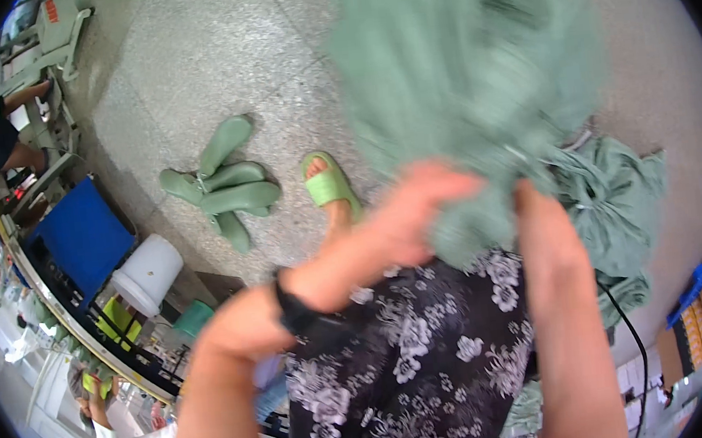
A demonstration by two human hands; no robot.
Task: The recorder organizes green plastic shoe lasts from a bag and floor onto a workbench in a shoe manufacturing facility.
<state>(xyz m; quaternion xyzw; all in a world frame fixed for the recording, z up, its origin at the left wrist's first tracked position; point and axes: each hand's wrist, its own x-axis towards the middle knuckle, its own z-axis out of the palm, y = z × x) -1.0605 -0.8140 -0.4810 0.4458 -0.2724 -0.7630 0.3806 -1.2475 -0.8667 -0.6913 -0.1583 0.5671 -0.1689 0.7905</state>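
A large, full green cloth sack (pixel 453 49) is smeared by motion in front of me. Its gathered neck (pixel 474 228) bunches up between my hands, near my lap. My right hand (pixel 528 193) is closed on the gathered cloth, with its fingertips hidden in the folds. My left hand (pixel 422 212) reaches the neck from the other side; its fingers are too blurred to read. A black band (pixel 292 309) circles my left wrist. Beside my right arm, a second green sack (pixel 616 202) rests on the floor, its cloth puckered.
Several green shoe soles (pixel 233 175) lie piled on the floor, left of my foot in a lime slide sandal (pixel 326 183). A white bucket (pixel 149 272) and blue panel (pixel 86 232) stand by a long workbench at left, with people there. Cardboard boxes (pixel 692 334) and a black cable (pixel 633 335) are lower right.
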